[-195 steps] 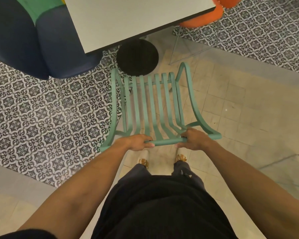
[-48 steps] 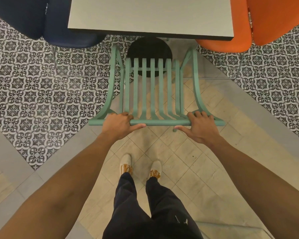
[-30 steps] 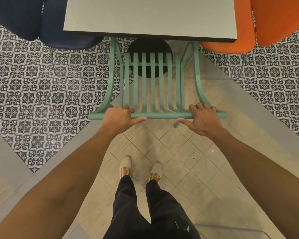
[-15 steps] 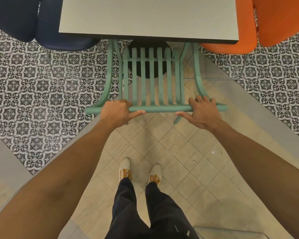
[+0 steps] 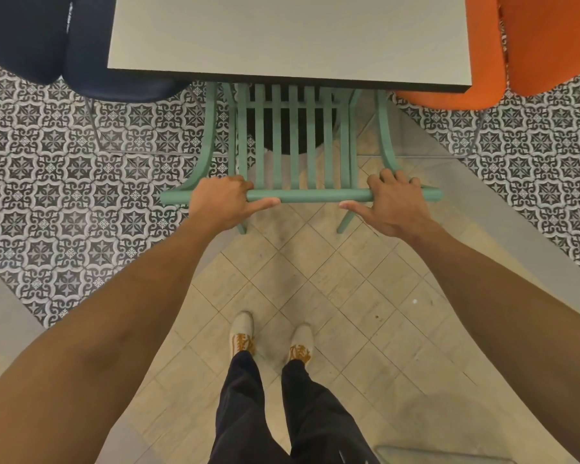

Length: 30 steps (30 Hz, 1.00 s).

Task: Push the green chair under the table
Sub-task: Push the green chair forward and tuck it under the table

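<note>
A: Where is the green chair point(image 5: 293, 152) at this moment?

B: It stands in the middle, with its far end under the near edge of the worktop point(image 5: 288, 38). The front of the seat is hidden below the top. The slats, the two curved arms and the top rail of the back are in view on the near side.

A: And what do the hands do?

B: The left hand point(image 5: 223, 204) is closed around the top rail near its left end. The fingers go over the rail and the thumb points to the right along its near side. The right hand point(image 5: 392, 204) is clamped on the same rail near its right end, fingers over it, thumb pointing to the left. Both arms reach far forward from the near corners.

A: What stands around the chair?

B: A dark blue chair point(image 5: 81, 48) is at the far left, beside the worktop. An orange chair point(image 5: 529, 45) is at the far right. Through the slats I see a round black base point(image 5: 285, 128) on the floor.

A: And the floor itself?

B: There is patterned tile point(image 5: 64, 182), black and white, on the left and on the right. Plain beige tile point(image 5: 332, 279) is in the middle. There the person stands, in dark trousers point(image 5: 282, 413) and light shoes point(image 5: 243, 333) with orange laces, well apart from the chair.
</note>
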Each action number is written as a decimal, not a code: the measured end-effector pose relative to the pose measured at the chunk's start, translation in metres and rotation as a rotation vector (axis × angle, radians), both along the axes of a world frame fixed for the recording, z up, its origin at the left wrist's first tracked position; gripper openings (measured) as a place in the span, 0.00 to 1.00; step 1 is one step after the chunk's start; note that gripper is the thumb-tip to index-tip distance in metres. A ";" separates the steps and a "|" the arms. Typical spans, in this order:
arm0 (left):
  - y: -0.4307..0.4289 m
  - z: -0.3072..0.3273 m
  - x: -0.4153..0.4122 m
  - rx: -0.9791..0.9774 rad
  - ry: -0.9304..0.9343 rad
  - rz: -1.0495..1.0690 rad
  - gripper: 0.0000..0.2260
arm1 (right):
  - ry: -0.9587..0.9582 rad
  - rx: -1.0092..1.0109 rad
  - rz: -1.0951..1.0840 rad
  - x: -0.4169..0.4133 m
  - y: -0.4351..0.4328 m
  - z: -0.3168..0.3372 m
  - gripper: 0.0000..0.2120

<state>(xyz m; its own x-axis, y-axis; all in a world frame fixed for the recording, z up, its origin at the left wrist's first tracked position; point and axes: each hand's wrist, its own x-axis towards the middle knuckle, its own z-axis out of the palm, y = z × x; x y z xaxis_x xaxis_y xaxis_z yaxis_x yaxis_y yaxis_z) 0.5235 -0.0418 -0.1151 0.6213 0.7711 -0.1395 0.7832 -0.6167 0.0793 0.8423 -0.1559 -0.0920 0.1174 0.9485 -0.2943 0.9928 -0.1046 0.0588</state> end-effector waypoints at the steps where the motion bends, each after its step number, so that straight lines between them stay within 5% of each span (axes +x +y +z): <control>1: 0.002 0.000 0.000 0.004 0.004 -0.002 0.33 | -0.001 0.003 0.002 0.000 0.002 -0.001 0.46; 30: 0.033 -0.003 -0.003 0.077 -0.065 -0.032 0.30 | 0.012 0.010 -0.017 0.000 0.029 0.000 0.44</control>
